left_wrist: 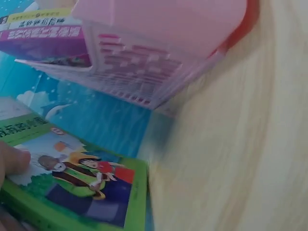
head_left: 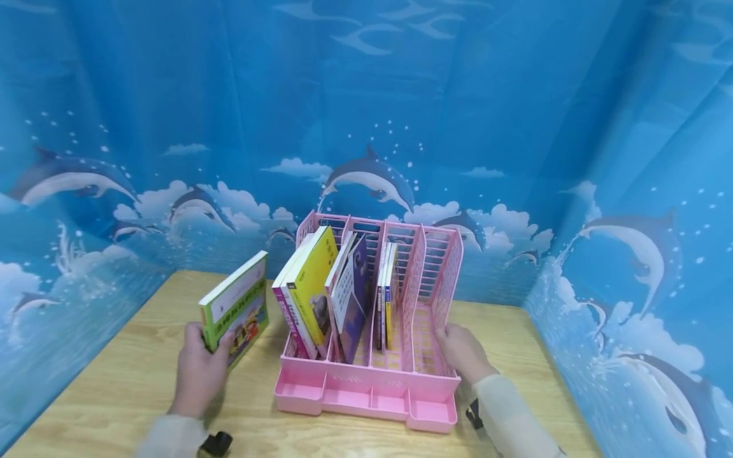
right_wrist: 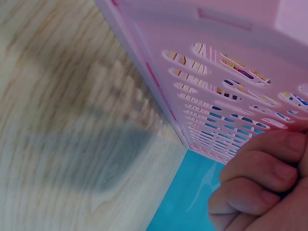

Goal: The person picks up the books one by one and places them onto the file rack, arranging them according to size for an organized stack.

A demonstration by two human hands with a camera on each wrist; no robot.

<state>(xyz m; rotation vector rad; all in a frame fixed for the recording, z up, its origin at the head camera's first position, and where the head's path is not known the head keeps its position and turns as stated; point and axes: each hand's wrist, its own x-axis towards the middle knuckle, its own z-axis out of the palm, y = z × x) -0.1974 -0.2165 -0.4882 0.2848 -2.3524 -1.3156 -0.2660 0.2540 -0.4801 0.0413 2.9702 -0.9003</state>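
Note:
My left hand (head_left: 200, 369) grips a green book (head_left: 240, 305) by its lower edge, thumb on the illustrated cover. The book stands tilted over the table, left of a pink desktop file rack (head_left: 366, 378). On the right, my right hand (head_left: 464, 350) holds the sloping front edge of the rack's side wall. Curled fingers (right_wrist: 260, 183) lie against the slotted wall (right_wrist: 211, 96) in the right wrist view; the thumb is hidden there. Upright in the rack are a yellow book (head_left: 315, 280), a purple book (head_left: 355, 299) and thin books (head_left: 386, 299). The far right slot holds no book.
The rack stands on a light wooden table (head_left: 97, 394), with a row of small compartments along its front. Blue dolphin-printed curtains (head_left: 366, 95) enclose the table at the back and both sides. Black straps (head_left: 217, 443) are on the wrists.

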